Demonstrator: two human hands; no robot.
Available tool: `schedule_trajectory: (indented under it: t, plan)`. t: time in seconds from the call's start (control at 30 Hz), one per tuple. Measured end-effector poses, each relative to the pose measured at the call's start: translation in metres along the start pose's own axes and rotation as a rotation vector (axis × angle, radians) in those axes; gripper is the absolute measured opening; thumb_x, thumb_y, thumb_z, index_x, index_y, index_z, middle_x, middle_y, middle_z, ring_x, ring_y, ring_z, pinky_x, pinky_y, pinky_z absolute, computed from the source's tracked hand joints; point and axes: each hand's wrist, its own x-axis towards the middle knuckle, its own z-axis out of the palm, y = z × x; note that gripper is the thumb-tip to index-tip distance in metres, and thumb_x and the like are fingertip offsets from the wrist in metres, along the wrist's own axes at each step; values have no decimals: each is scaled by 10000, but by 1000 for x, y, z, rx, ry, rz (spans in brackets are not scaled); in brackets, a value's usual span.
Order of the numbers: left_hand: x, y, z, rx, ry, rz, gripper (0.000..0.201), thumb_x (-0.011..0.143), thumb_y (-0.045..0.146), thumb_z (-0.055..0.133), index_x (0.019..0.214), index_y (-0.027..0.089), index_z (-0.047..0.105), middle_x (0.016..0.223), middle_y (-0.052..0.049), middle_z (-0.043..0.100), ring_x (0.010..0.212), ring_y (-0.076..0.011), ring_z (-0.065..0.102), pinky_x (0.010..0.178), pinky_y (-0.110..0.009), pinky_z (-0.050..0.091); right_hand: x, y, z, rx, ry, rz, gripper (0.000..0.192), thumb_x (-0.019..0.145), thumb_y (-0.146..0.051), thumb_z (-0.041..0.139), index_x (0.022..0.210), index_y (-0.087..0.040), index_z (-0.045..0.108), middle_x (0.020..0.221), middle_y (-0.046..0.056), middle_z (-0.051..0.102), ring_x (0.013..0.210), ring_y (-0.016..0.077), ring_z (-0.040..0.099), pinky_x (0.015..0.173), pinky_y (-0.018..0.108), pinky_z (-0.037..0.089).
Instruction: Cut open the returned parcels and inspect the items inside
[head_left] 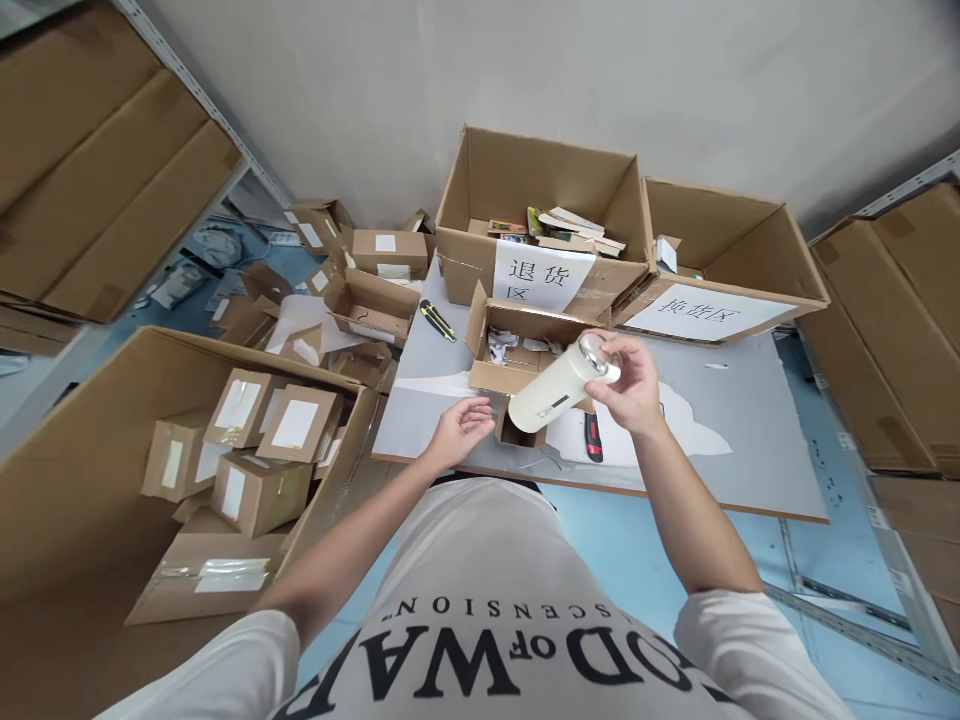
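One hand, the right hand (637, 385), pinches the cream bottle (555, 390) by its silver cap at frame centre; its body slants down-left toward the open, empty left hand (461, 428), probably just clear.

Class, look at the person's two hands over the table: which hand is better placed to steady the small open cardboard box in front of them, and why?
The left hand, probably. It is open and holds nothing, hovering just beside the small open box on the table. The right hand is occupied, gripping the white bottle by its silver cap end.
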Motion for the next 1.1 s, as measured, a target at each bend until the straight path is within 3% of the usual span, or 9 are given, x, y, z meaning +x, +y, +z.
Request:
schedule_trajectory:
  t: [0.1, 0.2, 0.4, 0.67, 0.77, 0.87, 1.1]
  plan:
    - [-3, -16, -6, 308, -76, 68, 621, 636, 404, 775, 1183, 188, 574, 1141, -120, 644, 1092, -276, 605, 953, -461, 473, -23, 10, 1, -39, -51, -53, 452, 626, -377, 812, 958, -277, 522, 1204, 97, 555, 1031, 255, 595, 834, 430, 489]
    - [-1, -25, -3, 517, -152, 120, 827, 592, 403, 802, 1321, 205, 466, 1314, -139, 538, 1212, -314, 520, 999, -499, 440, -44, 24, 4, -118, -115, -105, 425, 657, -318, 796, 980, -262, 525, 1247, 120, 514, 1064, 269, 587, 789, 422, 517]
    - [18, -37, 14, 615, -256, 205, 1098, 498, 416, 863, 1424, 203, 314, 1440, -169, 406, 1304, -378, 407, 1060, -535, 361, -70, 49, 16, -276, -175, -114, 412, 689, -339, 774, 1012, -268, 527, 1276, 131, 484, 1125, 281, 557, 776, 419, 542]
    - [28, -49, 21, 615, -229, 230, 808, 596, 433, 806, 1277, 169, 459, 1255, -148, 574, 1152, -335, 550, 970, -476, 445, -92, 78, 43, -588, -125, -151, 366, 741, -407, 715, 1009, -225, 544, 1212, 157, 511, 1114, 284, 546, 812, 429, 522]
    - [29, -52, 21, 601, -219, 270, 757, 600, 390, 795, 1247, 161, 474, 1221, -140, 587, 1128, -319, 562, 960, -458, 454, -101, 84, 54, -773, -76, -181, 332, 759, -407, 690, 999, -218, 558, 1180, 150, 532, 1086, 288, 542, 907, 491, 462]
    - [29, -56, 21, 595, -201, 276, 724, 606, 324, 769, 1241, 152, 467, 1209, -136, 585, 1121, -305, 562, 955, -453, 457, -108, 85, 63, -938, -43, -134, 317, 766, -409, 672, 996, -214, 573, 1176, 143, 546, 1053, 288, 534, 905, 479, 452]
    - [27, -60, 25, 582, -187, 271, 700, 634, 281, 724, 1265, 172, 441, 1208, -113, 574, 1105, -265, 564, 919, -420, 480, -120, 88, 76, -1008, 56, -121, 253, 817, -363, 606, 1003, -195, 568, 1235, 166, 509, 1089, 283, 501, 905, 442, 447]
